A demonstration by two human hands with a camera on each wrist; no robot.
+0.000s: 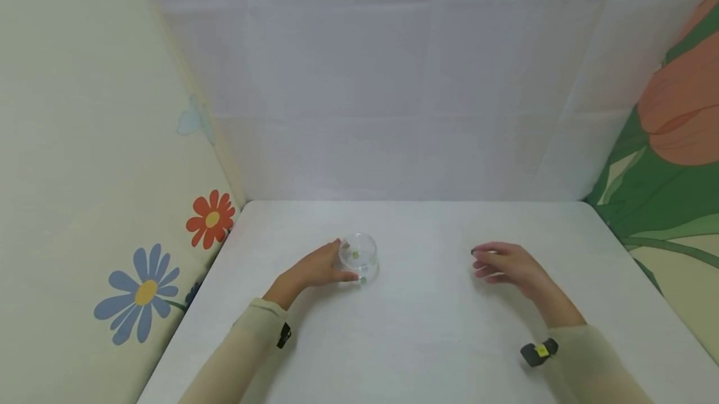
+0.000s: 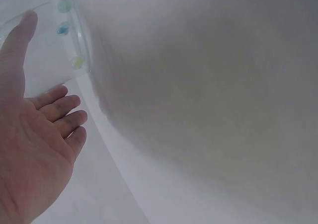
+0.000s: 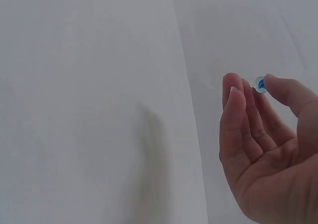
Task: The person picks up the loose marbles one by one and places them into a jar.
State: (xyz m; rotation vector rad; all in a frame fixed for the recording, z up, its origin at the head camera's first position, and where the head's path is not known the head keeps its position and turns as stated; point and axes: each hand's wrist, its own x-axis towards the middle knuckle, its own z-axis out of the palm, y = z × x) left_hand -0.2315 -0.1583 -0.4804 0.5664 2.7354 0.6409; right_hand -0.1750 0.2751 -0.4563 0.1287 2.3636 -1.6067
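Observation:
My left hand holds a clear glass cup upright on the table, thumb on the near side and fingers around the far side. Inside the cup, the left wrist view shows a pale green marble, a blue marble and a yellow-green marble along its bottom. Well to the right of the cup, my right hand is raised over the table. Between its thumb and index fingertip it pinches a clear marble with a blue swirl; the other fingers curve loosely.
A white table lies under both hands. Behind it hangs a creased white cloth. Flower-printed cloth borders the left side and the right side.

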